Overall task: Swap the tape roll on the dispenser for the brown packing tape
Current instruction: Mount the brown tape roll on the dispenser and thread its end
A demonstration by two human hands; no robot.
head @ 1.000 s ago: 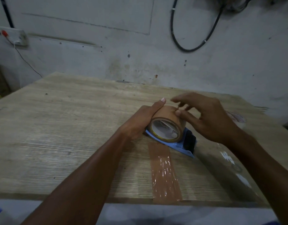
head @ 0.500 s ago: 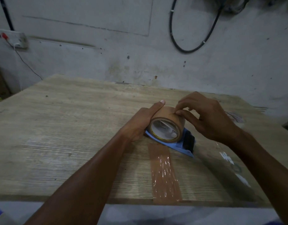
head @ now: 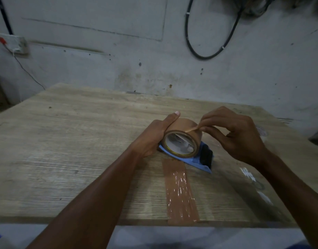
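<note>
At the table's point(head: 65, 159) near edge a strip of brown tape point(head: 179, 193) lies stuck flat. Beyond it, right of centre, the brown packing tape point(head: 183, 135) sits on the blue dispenser point(head: 199, 159). Your left hand point(head: 154, 135) cups the roll; brace it firmly. Your right hand point(head: 233, 133) pinches the lifted tape end; peel slowly, keeping it straight toward the cutter.

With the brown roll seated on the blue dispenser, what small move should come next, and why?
Probably peel the tape end further off and draw it toward the cutter end. The right hand pinches a lifted strip at the brown roll, which the left hand steadies, and nothing is threaded yet.
</note>
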